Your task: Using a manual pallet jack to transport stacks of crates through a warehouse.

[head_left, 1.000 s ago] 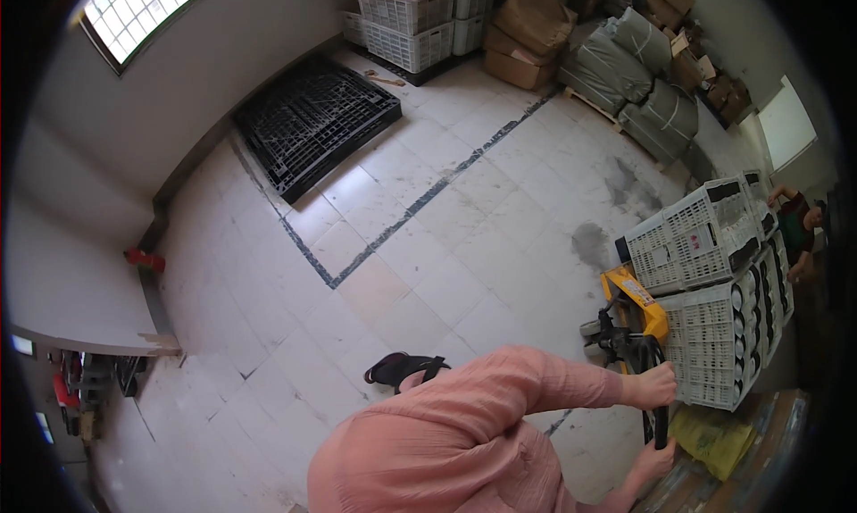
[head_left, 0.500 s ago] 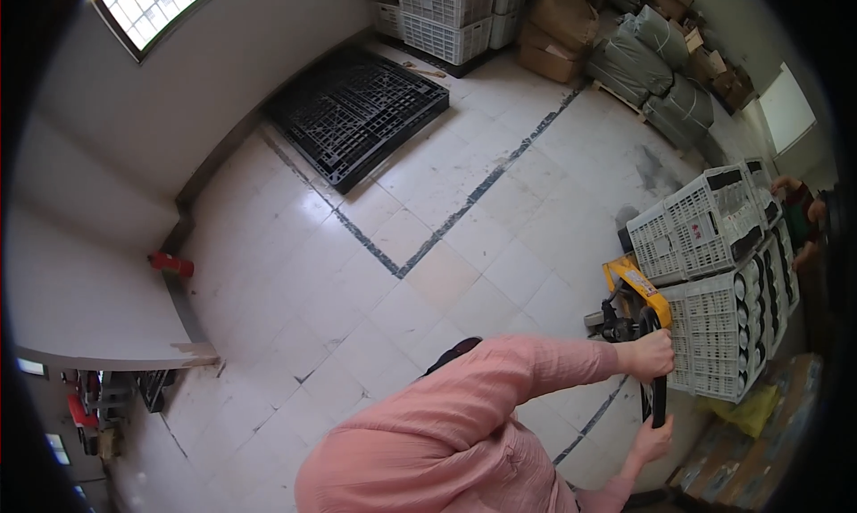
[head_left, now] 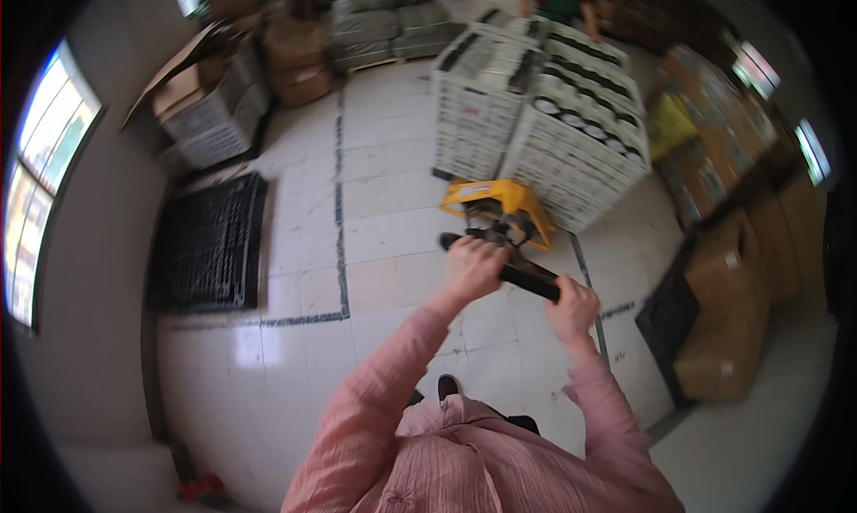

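Both my hands grip the black handle of a yellow pallet jack in front of me. My left hand is closed around the handle's left part. Around its right end, my right hand is wrapped. White plastic crates stand stacked just beyond the jack's yellow frame, and rows of dark and white round items show inside them. The jack's forks are hidden beneath the load. At the far side of the crates, another person stands with arms beside the stack.
A black plastic pallet lies on the tiled floor to the left, near the wall. Cartons and crates stand behind it, with grey wrapped bundles at the back. Brown cartons and a yellow bag are on the right.
My view has turned right, so the loaded crates and jack now appear ahead instead of at the right edge. Both hands keep their hold on the handle.
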`<action>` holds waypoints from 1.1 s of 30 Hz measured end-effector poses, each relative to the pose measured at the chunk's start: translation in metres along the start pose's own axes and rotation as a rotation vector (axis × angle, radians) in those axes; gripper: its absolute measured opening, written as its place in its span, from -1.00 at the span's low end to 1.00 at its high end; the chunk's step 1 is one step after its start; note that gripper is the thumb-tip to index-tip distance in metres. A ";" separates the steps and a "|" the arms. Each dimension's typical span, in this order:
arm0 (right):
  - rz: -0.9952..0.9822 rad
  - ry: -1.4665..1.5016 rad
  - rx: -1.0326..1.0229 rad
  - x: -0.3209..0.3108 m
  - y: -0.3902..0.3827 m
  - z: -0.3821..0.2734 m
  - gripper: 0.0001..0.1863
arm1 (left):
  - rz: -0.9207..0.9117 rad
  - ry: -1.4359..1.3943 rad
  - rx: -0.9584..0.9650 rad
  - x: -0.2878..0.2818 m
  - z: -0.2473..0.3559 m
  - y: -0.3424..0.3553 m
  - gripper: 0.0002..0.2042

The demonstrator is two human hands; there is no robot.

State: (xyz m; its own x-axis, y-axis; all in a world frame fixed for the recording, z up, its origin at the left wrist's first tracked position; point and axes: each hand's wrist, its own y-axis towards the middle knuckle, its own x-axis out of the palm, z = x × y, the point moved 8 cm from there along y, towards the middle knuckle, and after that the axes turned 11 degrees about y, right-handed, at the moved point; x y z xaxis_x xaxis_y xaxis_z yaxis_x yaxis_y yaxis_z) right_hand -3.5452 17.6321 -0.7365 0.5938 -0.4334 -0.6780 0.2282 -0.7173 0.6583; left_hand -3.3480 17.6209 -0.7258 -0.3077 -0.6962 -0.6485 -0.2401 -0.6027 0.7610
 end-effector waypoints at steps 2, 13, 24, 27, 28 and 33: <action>0.038 0.057 -0.017 -0.002 -0.001 -0.018 -0.84 | 0.005 0.000 -0.019 -0.011 -0.008 -0.008 -0.88; 0.075 0.127 0.027 0.035 0.034 -0.030 -0.74 | 0.000 0.096 0.012 -0.024 -0.047 0.018 -0.90; -0.036 0.212 -0.081 0.055 0.031 -0.054 -0.76 | -0.009 0.239 -0.042 -0.043 -0.060 -0.002 -0.73; -0.077 0.229 -0.081 0.049 0.026 -0.059 -0.77 | 0.039 0.246 -0.046 -0.050 -0.056 -0.006 -0.69; -0.062 0.245 -0.131 0.041 0.025 -0.062 -0.82 | 0.045 0.258 -0.053 -0.055 -0.049 -0.010 -0.70; -0.075 0.242 -0.187 0.005 0.008 -0.035 -0.80 | 0.101 0.283 -0.087 -0.058 0.002 -0.013 -0.65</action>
State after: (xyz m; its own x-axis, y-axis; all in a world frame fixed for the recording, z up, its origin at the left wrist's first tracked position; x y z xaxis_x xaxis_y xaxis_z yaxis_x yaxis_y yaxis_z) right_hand -3.5135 17.6431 -0.7230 0.7311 -0.2250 -0.6441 0.4026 -0.6199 0.6735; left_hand -3.3288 17.6693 -0.6981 -0.0545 -0.8276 -0.5587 -0.1376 -0.5480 0.8251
